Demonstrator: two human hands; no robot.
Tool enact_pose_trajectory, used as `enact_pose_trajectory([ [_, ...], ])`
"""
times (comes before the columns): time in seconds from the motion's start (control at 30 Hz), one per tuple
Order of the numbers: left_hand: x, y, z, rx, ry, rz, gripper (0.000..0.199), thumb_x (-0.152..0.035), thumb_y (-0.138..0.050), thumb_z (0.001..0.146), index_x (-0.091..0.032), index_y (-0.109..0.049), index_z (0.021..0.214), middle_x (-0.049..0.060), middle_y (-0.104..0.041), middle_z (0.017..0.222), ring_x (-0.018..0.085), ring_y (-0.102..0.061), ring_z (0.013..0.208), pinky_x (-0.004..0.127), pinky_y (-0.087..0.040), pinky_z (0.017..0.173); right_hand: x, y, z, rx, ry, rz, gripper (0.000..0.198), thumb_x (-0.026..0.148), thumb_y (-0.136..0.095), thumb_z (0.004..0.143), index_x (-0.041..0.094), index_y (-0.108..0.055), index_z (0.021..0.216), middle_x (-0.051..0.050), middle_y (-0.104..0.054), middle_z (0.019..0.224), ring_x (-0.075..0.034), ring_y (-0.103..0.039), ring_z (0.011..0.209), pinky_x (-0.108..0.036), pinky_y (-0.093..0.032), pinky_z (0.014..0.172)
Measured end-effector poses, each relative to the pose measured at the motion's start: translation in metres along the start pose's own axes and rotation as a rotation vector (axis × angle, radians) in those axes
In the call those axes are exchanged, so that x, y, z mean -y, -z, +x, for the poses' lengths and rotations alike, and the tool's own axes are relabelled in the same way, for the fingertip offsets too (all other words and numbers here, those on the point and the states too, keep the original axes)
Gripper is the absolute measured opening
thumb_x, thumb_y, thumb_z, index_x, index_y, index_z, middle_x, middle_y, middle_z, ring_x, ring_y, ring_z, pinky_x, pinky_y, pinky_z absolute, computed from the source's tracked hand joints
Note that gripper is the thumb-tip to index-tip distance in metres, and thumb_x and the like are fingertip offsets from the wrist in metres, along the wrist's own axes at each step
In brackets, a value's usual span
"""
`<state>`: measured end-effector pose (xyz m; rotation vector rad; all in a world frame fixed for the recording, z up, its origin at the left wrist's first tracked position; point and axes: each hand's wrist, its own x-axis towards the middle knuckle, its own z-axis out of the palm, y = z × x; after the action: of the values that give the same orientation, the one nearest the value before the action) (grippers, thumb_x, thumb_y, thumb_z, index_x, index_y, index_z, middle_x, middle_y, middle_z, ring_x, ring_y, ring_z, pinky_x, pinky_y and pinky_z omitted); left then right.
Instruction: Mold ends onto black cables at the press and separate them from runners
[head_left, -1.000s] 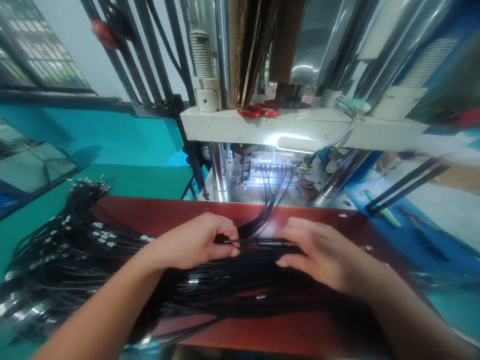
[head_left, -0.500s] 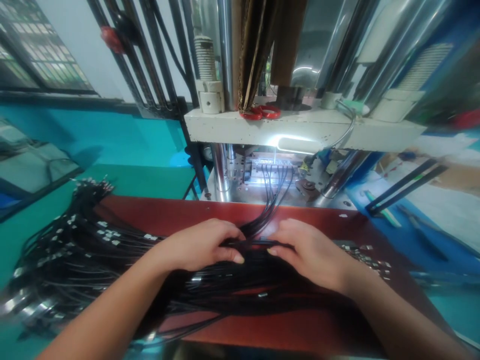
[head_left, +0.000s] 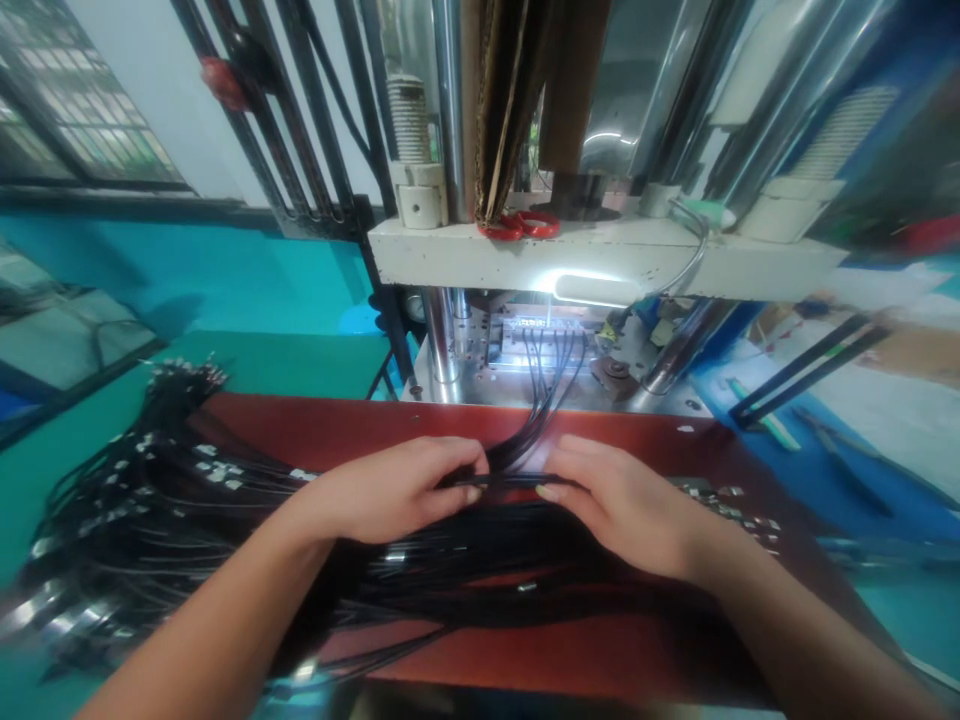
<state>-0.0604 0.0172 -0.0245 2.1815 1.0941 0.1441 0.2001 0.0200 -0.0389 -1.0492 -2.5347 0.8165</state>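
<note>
My left hand and my right hand face each other over a red-brown board. Both pinch a short stretch of black cables between thumb and fingers, with a gap between the hands. Below them lies a thick pile of black cables with small metallic ends. Behind the hands, another bunch of cables runs up into a lit metal mold on the machine. How many cables are in my fingers is too blurred to tell.
The red-brown board carries the cables, whose bundled ends spread over its left side. Above the mold hangs the machine's white plate, with a red-handled pair of scissors. Pliers lie on the blue surface at right.
My left thumb has closed up toward its fingers on the cables. My right fingertips have shifted slightly right and closed in. The cables in the mold stay still.
</note>
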Motion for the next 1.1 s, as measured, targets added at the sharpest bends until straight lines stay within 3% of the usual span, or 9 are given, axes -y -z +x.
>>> enact_pose_trajectory([
  [0.13,0.003,-0.004,0.004,0.085,0.047,-0.014,0.028,-0.04,-0.072,0.077,-0.024,-0.063,0.098,-0.003,-0.064,0.093,0.015,-0.058,0.082,0.023,-0.04,0.067,-0.002,0.0,-0.002,0.116,-0.077,-0.008,0.011,0.029,-0.059,0.091,0.019,-0.061,0.086,0.001,-0.062,0.082,-0.014,-0.054,0.072,-0.026,-0.04,0.063],
  [0.3,0.007,-0.01,0.009,0.088,0.016,-0.031,0.005,-0.025,-0.062,0.086,-0.021,-0.064,0.084,-0.004,-0.066,0.085,0.012,-0.061,0.08,0.022,-0.041,0.072,-0.005,-0.002,0.0,0.122,-0.077,0.004,0.01,0.028,-0.064,0.087,0.019,-0.066,0.086,-0.002,-0.061,0.086,-0.016,-0.055,0.077,-0.026,-0.04,0.067],
  [0.47,0.006,-0.007,0.006,0.09,-0.015,-0.001,0.009,-0.029,-0.058,0.088,-0.021,-0.063,0.087,-0.001,-0.066,0.089,0.013,-0.061,0.08,0.023,-0.041,0.069,-0.003,-0.001,0.001,0.127,-0.067,0.062,0.009,0.026,-0.062,0.089,0.019,-0.068,0.087,-0.001,-0.061,0.084,-0.015,-0.055,0.076,-0.026,-0.04,0.067],
  [0.83,0.008,-0.008,0.009,0.144,0.092,-0.068,0.016,-0.035,-0.067,0.08,-0.022,-0.066,0.09,-0.002,-0.067,0.082,0.015,-0.059,0.073,0.025,-0.039,0.063,-0.001,-0.001,0.002,0.122,-0.078,0.072,0.007,0.019,-0.061,0.088,0.017,-0.067,0.087,-0.001,-0.062,0.084,-0.014,-0.056,0.074,-0.025,-0.041,0.065],
  [1.1,0.006,-0.003,0.007,0.183,0.142,-0.123,0.02,-0.04,-0.062,0.082,-0.021,-0.064,0.09,-0.003,-0.064,0.08,0.014,-0.056,0.072,0.024,-0.037,0.062,-0.003,-0.003,0.0,0.113,-0.075,0.12,0.013,0.027,-0.067,0.085,0.019,-0.07,0.095,-0.002,-0.064,0.087,-0.015,-0.058,0.077,-0.026,-0.043,0.068],
])
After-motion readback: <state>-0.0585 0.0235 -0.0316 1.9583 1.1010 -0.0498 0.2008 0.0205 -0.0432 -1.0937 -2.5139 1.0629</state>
